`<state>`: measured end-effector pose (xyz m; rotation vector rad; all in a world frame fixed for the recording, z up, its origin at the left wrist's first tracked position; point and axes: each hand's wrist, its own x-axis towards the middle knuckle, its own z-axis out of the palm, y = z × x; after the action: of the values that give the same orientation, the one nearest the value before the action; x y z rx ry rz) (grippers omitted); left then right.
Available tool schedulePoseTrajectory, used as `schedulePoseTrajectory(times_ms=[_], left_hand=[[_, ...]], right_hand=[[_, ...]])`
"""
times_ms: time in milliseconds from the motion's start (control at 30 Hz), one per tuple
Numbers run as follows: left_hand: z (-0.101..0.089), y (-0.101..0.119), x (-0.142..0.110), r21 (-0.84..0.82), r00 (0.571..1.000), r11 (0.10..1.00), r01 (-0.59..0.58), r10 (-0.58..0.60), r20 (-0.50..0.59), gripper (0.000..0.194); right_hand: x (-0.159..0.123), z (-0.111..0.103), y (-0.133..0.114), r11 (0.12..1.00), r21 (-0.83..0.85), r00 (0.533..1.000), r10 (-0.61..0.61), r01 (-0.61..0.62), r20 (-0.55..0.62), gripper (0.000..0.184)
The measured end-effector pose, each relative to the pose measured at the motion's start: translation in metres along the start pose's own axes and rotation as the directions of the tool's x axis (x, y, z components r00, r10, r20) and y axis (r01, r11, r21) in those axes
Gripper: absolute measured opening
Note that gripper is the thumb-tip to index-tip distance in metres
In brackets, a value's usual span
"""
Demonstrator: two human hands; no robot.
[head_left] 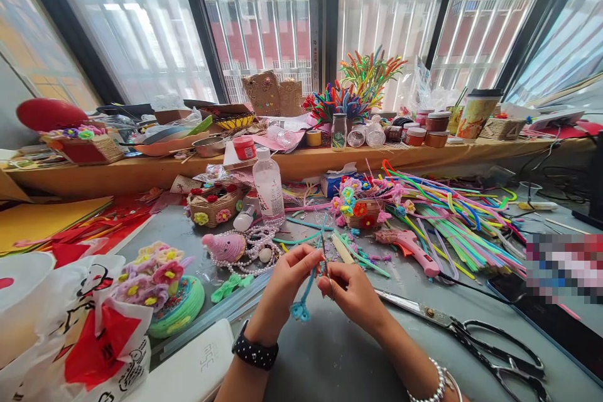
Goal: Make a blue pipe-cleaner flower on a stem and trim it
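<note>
My left hand is closed in a pinch around a blue pipe cleaner. Its lower end is curled into a small looped blue flower that hangs below the fingers. Thin ends stick up above both hands. Close by on the right, my right hand also pinches the pipe cleaner, its fingertips nearly meeting those of the left. The exact grip between the fingers is partly hidden. Large scissors lie just right of my right hand, and a pink glue gun rests beyond it.
A bundle of coloured pipe cleaners spreads at the right. Behind my hands stand a clear bottle and two flower-decorated baskets. Beads and a pink crocheted piece lie left. A white box and plastic bag sit front left.
</note>
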<state>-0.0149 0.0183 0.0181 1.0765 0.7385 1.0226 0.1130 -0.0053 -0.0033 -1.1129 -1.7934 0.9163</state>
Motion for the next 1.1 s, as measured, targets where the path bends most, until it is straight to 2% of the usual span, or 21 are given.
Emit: schedulePoseTrajectory(times_ms=[200, 433, 633, 733, 1100], left_hand=[[-0.0007, -0.0011, 0.0011, -0.004, 1.0, 1.0, -0.015, 0.015, 0.002, 0.021], [0.0003, 0.0006, -0.0016, 0.005, 1.0, 1.0, -0.015, 0.015, -0.017, 0.02], [-0.0006, -0.0002, -0.0019, -0.008, 0.998, 1.0, -0.005, 0.005, 0.058, 0.022], [-0.0012, -0.0007, -0.0012, -0.011, 0.997, 1.0, -0.013, 0.014, 0.076, 0.022], [0.0038, 0.0015, -0.0047, -0.019, 0.994, 1.0, -0.007, 0.009, 0.111, 0.021]], right_hand=[[-0.0001, -0.0008, -0.0017, 1.0, 0.001, 1.0, 0.01, -0.01, -0.005, 0.045], [0.0009, 0.001, 0.0017, 0.999, -0.029, 0.995, 0.015, -0.018, -0.103, 0.044], [0.0002, 0.0015, -0.0004, 0.997, 0.057, 0.998, -0.052, 0.05, 0.036, 0.052], [-0.0005, 0.0011, -0.0024, 0.993, 0.1, 0.995, -0.069, 0.062, 0.069, 0.058], [-0.0006, 0.0014, -0.0029, 0.992, 0.112, 0.998, -0.062, 0.058, 0.031, 0.061]])
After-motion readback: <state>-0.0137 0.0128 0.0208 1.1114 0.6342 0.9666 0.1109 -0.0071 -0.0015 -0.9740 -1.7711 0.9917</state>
